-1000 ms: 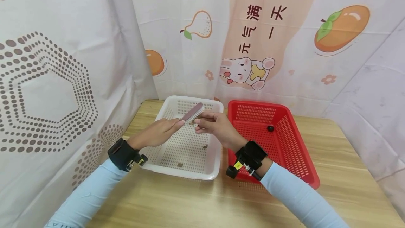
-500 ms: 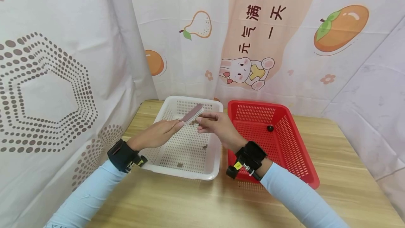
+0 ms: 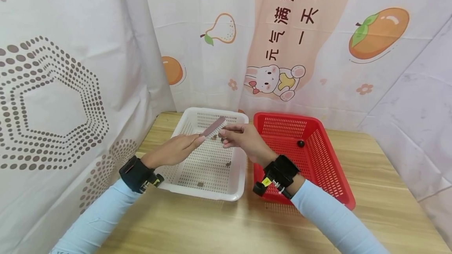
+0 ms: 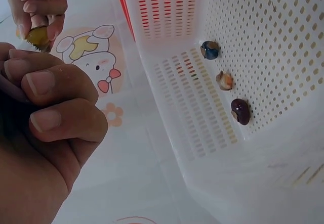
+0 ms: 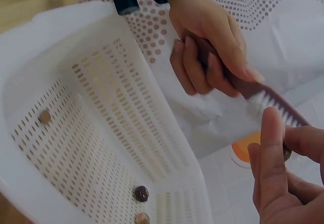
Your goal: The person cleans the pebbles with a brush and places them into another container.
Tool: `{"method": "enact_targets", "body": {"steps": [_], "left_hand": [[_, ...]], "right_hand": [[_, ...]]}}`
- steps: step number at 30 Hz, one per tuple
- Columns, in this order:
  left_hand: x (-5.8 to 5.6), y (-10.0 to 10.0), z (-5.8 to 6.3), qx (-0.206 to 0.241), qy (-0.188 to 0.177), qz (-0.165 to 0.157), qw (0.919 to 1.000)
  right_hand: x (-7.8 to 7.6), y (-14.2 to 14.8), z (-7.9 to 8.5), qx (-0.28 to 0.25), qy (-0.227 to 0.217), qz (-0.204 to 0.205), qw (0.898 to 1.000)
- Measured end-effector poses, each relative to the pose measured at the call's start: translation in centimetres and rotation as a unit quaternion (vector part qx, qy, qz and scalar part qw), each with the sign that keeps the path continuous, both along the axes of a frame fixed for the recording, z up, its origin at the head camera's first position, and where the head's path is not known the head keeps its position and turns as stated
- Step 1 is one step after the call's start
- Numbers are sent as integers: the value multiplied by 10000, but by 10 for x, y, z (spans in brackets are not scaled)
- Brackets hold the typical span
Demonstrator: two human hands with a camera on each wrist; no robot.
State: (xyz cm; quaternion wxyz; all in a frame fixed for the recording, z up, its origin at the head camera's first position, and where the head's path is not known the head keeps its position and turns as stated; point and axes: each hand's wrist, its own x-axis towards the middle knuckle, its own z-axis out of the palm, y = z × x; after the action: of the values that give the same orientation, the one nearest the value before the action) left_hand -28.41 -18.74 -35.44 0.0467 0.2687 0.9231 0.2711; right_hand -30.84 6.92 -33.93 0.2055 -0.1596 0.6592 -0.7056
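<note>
Fingers (image 4: 63, 120) of left hand (image 3: 174, 150) curled round brush (image 3: 213, 126); right hand (image 3: 245, 139) pinches small yellowish piece (image 4: 37, 35).

Piece sits at the bristles (image 3: 216, 131), above white basket (image 3: 217, 196); right hand's fingers nearly together, parted only by it. Blue piece (image 4: 209, 50), orange piece (image 4: 224, 81) and dark piece (image 4: 241, 111) lie on basket floor by its wall. Red basket (image 3: 326, 160) alongside holds one dark ball (image 3: 300, 144).
</note>
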Motion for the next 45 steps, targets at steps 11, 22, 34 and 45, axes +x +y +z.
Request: {"method": "enact_targets", "body": {"steps": [11,22,34,45], "left_hand": [[0,0,0,88,36,-43,9999],[2,-4,1,39,-137,-1,9999],[0,-1,3,-77,-131,-38,9999],[0,-1,3,-138,-188,-19,9997]], "right_hand": [[-1,1,1,-126,-204,-173,9996],[2,-1,1,-79,-265,-359,9990],[1,1,1,-102,-164,-346,9992],[1,3,-3,57,159,-356,9992]]}}
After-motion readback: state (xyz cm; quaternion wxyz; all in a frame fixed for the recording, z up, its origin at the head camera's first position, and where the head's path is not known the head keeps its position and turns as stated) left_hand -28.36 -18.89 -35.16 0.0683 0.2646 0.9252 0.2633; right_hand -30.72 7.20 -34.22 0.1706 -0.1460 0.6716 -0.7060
